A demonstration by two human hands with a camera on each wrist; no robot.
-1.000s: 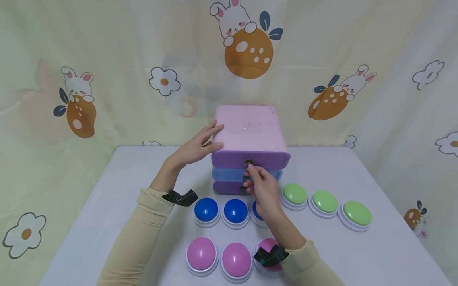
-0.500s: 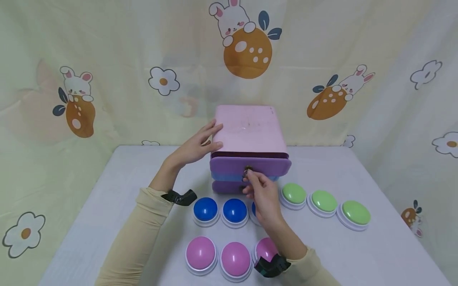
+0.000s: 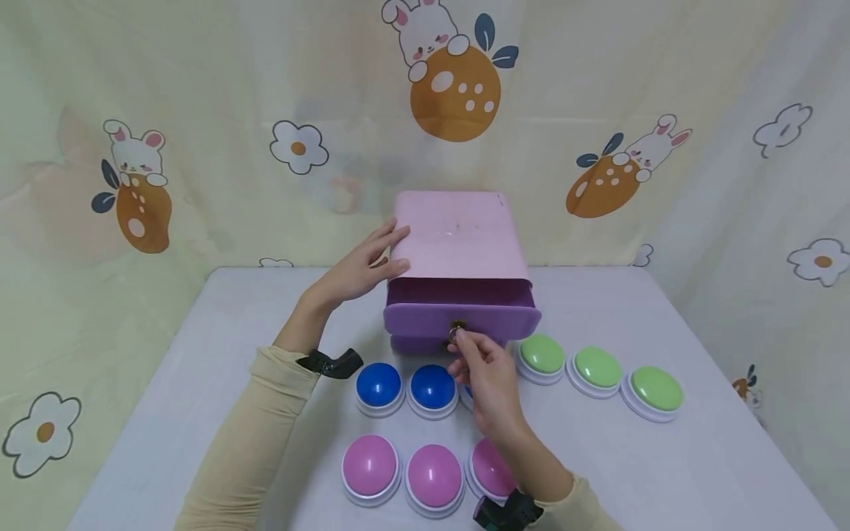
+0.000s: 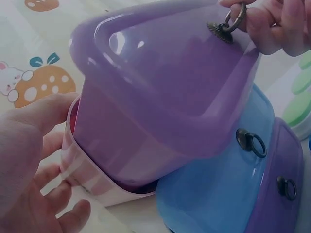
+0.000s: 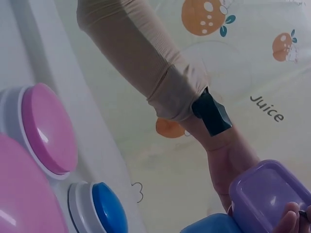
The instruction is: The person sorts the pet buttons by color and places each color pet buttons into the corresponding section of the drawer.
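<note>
A small pink cabinet stands at the middle of the table, its top purple drawer pulled partway out. My right hand pinches the metal ring pull on that drawer's front. Against the cabinet's left side rests my left hand, fingers spread and fairly straight. In the left wrist view a blue drawer and a lower purple drawer, each with its own ring pull, sit under the top one. From the head view, the drawer's dark interior shows only in part.
Three pink domed buttons form a front row, with blue ones behind them; my right arm partly covers one of each. Green buttons line up to the right. A patterned cloth hangs behind the white table.
The top purple drawer has slid out toward me, from shut to partly open, as the right hand drew its ring. The left hand has stayed on the cabinet's side.
</note>
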